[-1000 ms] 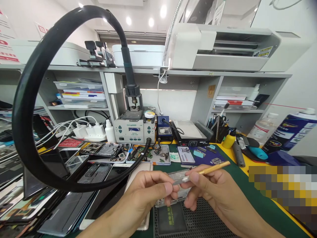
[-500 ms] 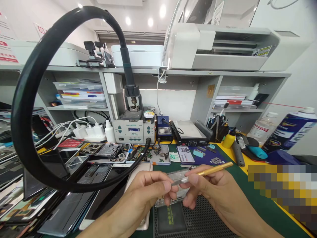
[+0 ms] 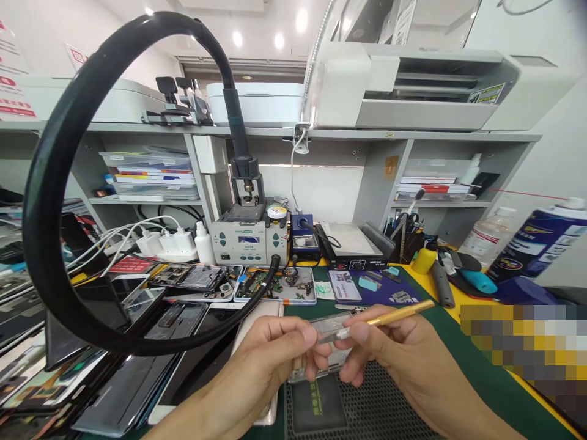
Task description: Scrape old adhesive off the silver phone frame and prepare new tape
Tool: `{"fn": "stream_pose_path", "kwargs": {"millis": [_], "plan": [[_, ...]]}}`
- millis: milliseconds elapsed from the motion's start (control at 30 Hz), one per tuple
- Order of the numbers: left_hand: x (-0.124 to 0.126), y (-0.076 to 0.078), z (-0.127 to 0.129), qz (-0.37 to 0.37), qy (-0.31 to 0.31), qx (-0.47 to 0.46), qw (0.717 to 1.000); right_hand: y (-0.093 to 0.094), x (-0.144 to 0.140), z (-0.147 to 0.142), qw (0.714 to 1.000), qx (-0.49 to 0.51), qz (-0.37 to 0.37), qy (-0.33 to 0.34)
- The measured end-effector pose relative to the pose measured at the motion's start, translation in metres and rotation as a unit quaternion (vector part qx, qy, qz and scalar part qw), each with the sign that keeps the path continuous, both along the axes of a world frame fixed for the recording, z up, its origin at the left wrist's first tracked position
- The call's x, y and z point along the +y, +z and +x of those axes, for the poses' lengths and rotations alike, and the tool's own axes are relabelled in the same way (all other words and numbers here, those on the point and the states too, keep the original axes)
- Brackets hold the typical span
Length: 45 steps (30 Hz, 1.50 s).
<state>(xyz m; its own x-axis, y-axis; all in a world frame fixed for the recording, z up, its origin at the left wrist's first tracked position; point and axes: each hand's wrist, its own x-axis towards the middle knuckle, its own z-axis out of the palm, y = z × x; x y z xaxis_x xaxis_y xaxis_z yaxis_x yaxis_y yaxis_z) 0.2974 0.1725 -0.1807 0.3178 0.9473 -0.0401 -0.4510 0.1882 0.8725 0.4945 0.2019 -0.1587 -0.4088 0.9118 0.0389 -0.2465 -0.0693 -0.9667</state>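
A craft knife with a gold handle (image 3: 398, 313) is pinched in my right hand (image 3: 389, 348), its blade (image 3: 329, 337) pointing left. The thumb and fingers of my left hand (image 3: 279, 351) close together at the blade's tip. Whether they grip the tip itself or some small piece is hidden. Behind and below both hands lies a phone-sized part with a clear, silvery look (image 3: 332, 322), partly covered by the fingers. It rests at the far end of a black perforated mat (image 3: 371, 409).
Phones and screens (image 3: 137, 366) are piled on the left. Trays of circuit boards (image 3: 302, 293) lie ahead, before a hot-air station (image 3: 250, 238) whose black hose (image 3: 46, 201) loops across the left. A spray can (image 3: 536, 244) and a yellow bottle (image 3: 424, 256) stand at right.
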Motion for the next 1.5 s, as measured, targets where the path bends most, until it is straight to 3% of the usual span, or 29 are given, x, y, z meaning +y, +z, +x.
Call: {"fn": "stream_pose_path", "kwargs": {"millis": [867,1033,1233,1500], "plan": [[0.000,0.003,-0.002,-0.008,-0.015,-0.014,1.000,-0.010,0.005,0.004,1.000,0.006,0.017,0.018],[0.001,0.001,-0.001,0.007,-0.006,0.030,0.999,-0.012,0.008,0.005,0.999,0.006,0.029,0.012],[0.001,0.002,-0.002,0.101,0.020,0.158,0.982,-0.010,0.010,0.005,0.998,-0.029,0.045,0.030],[0.003,0.003,-0.006,0.139,0.043,0.213,0.966,-0.006,0.014,0.007,0.998,0.009,-0.040,0.057]]}}
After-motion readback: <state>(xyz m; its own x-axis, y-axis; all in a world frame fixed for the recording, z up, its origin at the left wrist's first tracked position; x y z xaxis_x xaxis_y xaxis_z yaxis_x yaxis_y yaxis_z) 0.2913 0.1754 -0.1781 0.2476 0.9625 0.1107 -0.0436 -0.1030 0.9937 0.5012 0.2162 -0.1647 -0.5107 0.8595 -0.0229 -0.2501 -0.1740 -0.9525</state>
